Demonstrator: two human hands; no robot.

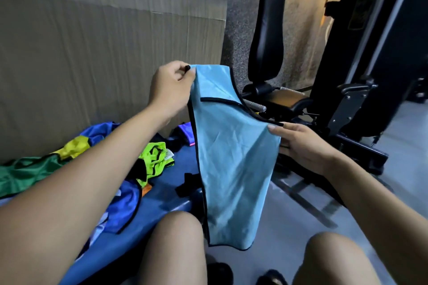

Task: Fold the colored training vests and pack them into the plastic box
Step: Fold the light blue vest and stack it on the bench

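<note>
Left hand (172, 85) pinches light blue vest (231, 157) at its top; right hand (301, 143) grips its side edge

No text, label or number can be read anywhere

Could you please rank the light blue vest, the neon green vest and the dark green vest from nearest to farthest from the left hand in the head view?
From the left hand:
1. Light blue vest, pinched at its top corner.
2. Neon green vest, below on the blue mat.
3. Dark green vest, far left.
</note>
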